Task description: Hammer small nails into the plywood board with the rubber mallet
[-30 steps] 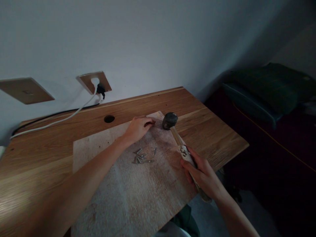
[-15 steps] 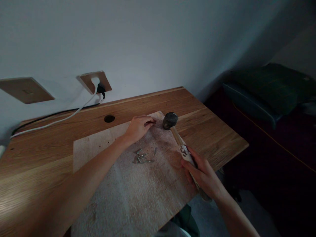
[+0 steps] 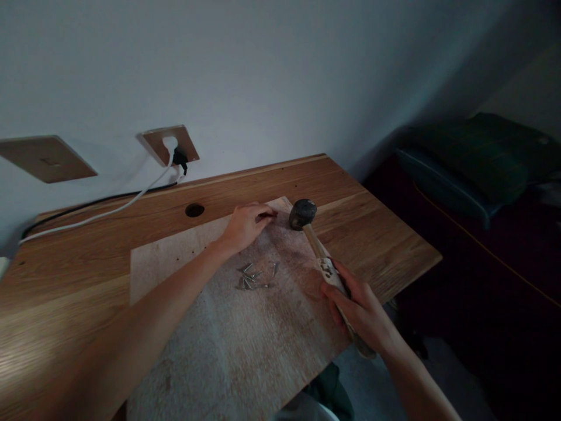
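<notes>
My right hand (image 3: pixel 357 301) is wrapped round the wooden handle of a mallet (image 3: pixel 303 214) with a black head. The head is over the far right edge of a pale wooden board (image 3: pixel 228 351). Near the board's far right corner, my left hand (image 3: pixel 248 225) has its thumb and fingertips pinched together, just left of the mallet head. Whatever sits between those fingertips is too small and dark to make out. Nearer to me on the board lies a loose pile of several silvery nails or screws (image 3: pixel 249 279).
The board rests on a brown wooden desk (image 3: pixel 381 234) with a round cable hole (image 3: pixel 194 210). White and black cables run from a wall socket (image 3: pixel 170 146) along the back left. To the right, a dark green cushion (image 3: pixel 473 158) lies beyond the desk edge.
</notes>
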`<state>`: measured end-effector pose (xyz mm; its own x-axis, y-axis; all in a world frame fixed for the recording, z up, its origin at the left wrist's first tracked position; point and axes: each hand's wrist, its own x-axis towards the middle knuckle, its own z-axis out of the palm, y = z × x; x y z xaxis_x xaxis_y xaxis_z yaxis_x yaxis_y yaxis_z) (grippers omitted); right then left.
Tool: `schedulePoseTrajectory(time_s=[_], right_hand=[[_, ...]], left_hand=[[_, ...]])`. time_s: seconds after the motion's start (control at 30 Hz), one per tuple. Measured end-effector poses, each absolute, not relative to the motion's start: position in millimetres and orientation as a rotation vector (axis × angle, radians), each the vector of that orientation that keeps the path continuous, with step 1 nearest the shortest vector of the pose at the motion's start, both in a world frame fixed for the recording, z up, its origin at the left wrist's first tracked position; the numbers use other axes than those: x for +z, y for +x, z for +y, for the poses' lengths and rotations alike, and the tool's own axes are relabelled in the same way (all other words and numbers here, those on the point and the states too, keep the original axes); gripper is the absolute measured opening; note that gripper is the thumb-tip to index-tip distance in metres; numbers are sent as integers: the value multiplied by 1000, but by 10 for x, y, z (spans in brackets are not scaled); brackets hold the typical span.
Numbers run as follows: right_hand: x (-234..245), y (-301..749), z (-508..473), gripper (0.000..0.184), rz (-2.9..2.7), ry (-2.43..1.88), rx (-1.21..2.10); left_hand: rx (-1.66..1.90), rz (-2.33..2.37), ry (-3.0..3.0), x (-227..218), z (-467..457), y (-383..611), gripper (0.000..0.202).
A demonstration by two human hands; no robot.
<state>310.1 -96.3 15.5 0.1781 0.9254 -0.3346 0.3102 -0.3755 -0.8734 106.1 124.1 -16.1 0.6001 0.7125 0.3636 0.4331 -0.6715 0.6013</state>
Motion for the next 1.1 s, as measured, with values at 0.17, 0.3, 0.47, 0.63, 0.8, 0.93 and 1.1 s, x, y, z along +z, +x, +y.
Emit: schedulePoseTrajectory(time_s=[0.17,0.3,0.47,0.63,0.8,0.93,1.1], right_hand=[[160,3101,-970,76,-1145,-1807,1215],[135,3120,-977,73,-1168,-1804,1197],[100,3126,-985,72,-1140,-1811,1199],[105,3122,-981,75,-1151,-1804,1197],[119,3129,-977,72,-1161,-1792,1199],[140,3115,-980,75,-1140,-1823,1203],[147,3106,-966,78,-1124,-1821,1214]], left_hand=[[781,926,2381,-166,1249,1061,16],[804,941,2372,-169,1248,1065,16],[777,936,2381,-159,1247,1067,16],[782,918,2356,-157,1254,1063,15],[778,918,2356,-168,1250,1067,15],[779,946,2382,-162,1236,1080,16],[791,955,2384,-166,1231,1089,16]])
